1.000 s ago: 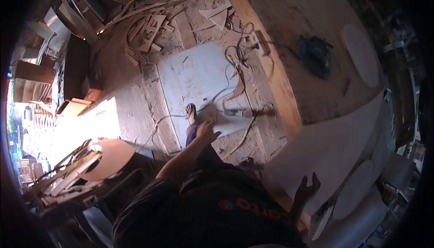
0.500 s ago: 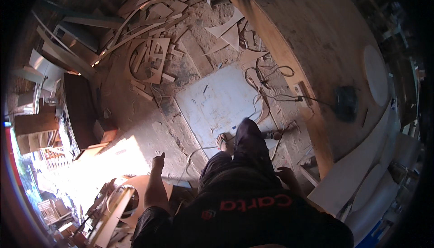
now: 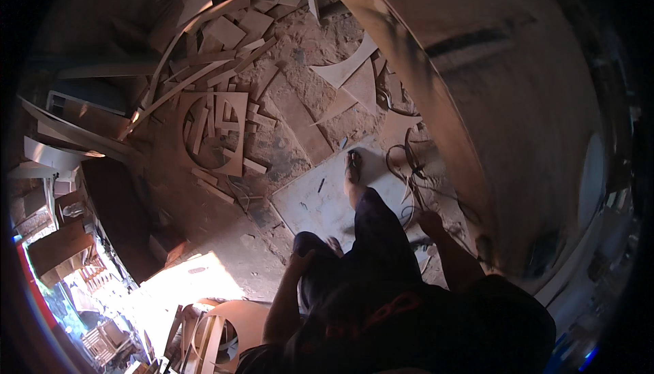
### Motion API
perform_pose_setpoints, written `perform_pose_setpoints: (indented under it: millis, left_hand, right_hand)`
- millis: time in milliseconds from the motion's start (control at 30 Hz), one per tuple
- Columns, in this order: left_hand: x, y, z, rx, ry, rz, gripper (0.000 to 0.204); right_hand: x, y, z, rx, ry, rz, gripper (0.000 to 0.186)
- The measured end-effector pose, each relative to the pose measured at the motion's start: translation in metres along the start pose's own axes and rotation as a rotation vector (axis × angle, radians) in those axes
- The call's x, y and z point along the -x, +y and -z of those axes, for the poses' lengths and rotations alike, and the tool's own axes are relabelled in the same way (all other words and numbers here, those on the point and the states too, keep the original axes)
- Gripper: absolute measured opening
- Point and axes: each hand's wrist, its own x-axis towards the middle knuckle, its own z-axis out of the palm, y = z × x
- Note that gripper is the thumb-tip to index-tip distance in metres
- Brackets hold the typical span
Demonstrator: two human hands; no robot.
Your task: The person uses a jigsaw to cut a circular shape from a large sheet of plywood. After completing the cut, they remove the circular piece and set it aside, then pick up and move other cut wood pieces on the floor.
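Observation:
I look straight down at my own body on a dusty workshop floor. My left hand (image 3: 300, 263) hangs by my left thigh and holds nothing; its fingers look loosely apart. My right hand (image 3: 429, 222) swings low beside my right leg, over a tangle of dark cable (image 3: 409, 169), and nothing shows in it. My right foot in a sandal (image 3: 353, 167) is stepped forward onto a pale flat board (image 3: 320, 204) lying on the floor.
A heap of plywood offcuts (image 3: 218, 95), strips and a panel with a round cut-out (image 3: 214, 135) lies ahead on the left. A big curved wooden worktop (image 3: 504, 101) fills the right side. Bright sunlight (image 3: 184, 285) falls on the floor at the lower left.
The view has swung across the floor as I walk. My right leg has stepped forward onto the pale board, and both arms have swung alongside my body.

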Motion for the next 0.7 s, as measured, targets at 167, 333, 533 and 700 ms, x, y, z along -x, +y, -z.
perform_pose_setpoints:
  millis: [167,333,533,700]
  left_hand:
    - [-0.031,0.053,0.06,0.121,0.165,0.02,0.098]
    - [-0.062,0.096,0.083,-0.03,0.133,0.076,0.119]
    - [-0.083,0.139,0.131,-0.176,0.214,0.27,0.119]
    - [-0.099,0.119,0.16,-0.148,0.316,0.216,0.11]
  right_hand:
    - [-0.226,-0.018,0.076,-0.483,0.165,-0.282,0.039]
    - [-0.359,-0.012,0.048,-0.381,0.191,-0.226,0.039]
    - [-0.47,-0.021,0.04,-0.65,0.159,-0.357,0.022]
    - [-0.599,-0.054,0.037,-2.001,0.099,-0.765,0.041]
